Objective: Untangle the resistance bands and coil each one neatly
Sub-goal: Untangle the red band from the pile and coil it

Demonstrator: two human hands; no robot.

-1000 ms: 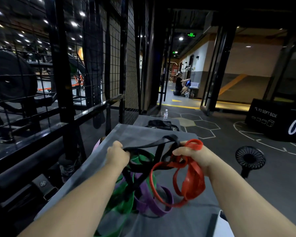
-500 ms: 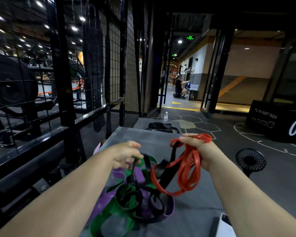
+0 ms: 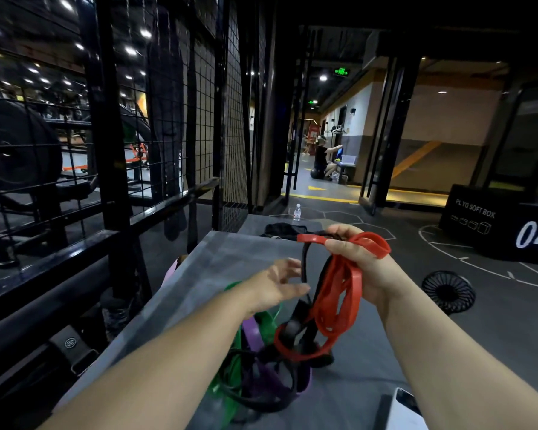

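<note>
My right hand [image 3: 359, 262] grips a bunch of red band [image 3: 336, 302] loops and lifts them above the grey box top [image 3: 218, 262]. A black band [image 3: 304, 268] runs up through the same grip and hangs down with the red loops. My left hand [image 3: 277, 283] hovers just left of the black band with its fingers spread and holding nothing. Below lie a green band [image 3: 230, 383] and a purple band [image 3: 261, 377], tangled with more black band on the box top.
A black wire cage wall [image 3: 168, 119] stands close on the left. A small black fan [image 3: 448, 291] sits on the floor at right, a black plyo box [image 3: 503, 225] beyond it. A dark bag [image 3: 281, 229] and a water bottle [image 3: 297, 211] lie ahead. A white device [image 3: 404, 411] sits at bottom right.
My right hand has raised the red loops higher and to the right. My left hand has let go of the black band and opened; the tangle has dropped onto the box.
</note>
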